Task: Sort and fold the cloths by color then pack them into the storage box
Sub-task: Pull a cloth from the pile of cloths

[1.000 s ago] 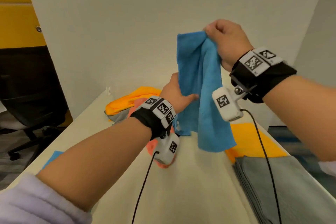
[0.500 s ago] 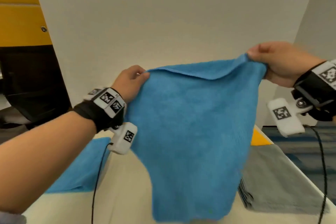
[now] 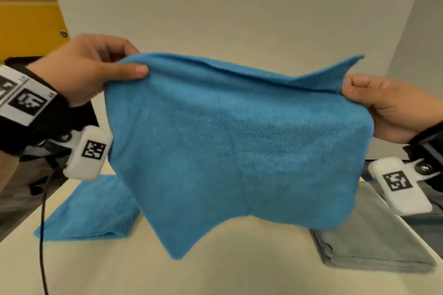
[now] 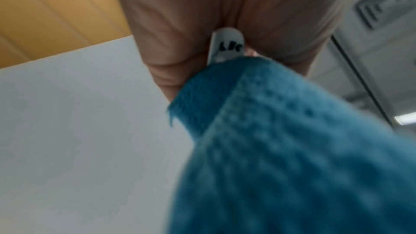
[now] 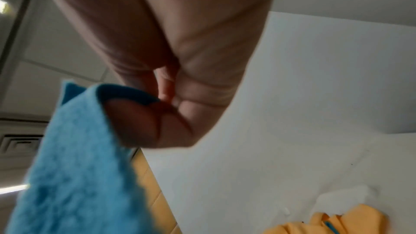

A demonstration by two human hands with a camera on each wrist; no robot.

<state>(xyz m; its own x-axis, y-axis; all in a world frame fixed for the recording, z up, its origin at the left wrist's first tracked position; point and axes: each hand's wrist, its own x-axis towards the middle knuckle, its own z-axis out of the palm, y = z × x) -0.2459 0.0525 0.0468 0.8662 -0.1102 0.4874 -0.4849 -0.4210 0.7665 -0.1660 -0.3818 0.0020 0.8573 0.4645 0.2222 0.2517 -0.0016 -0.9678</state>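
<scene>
A blue cloth [image 3: 237,146] hangs spread out in the air above the table, one lower corner pointing down at the middle. My left hand [image 3: 96,72] pinches its upper left corner between thumb and fingers. My right hand [image 3: 383,105] pinches the upper right edge, and a loose corner sticks up beyond it. Both wrist views show the blue cloth [image 4: 281,149] [image 5: 74,166] running out from curled fingers, with a white label [image 4: 227,45] at the left hand's grip. The storage box is not in view.
A folded blue cloth [image 3: 91,213] lies on the cream table [image 3: 215,270] at the left. A stack of folded grey cloths [image 3: 374,244] lies at the right edge. Orange cloth [image 5: 326,223] lies further back. A white wall stands behind the table.
The bunched blue cloth was pulled open between my hands and now hangs flat. My hands have moved wider apart and nearer the camera, the left one leftward and up.
</scene>
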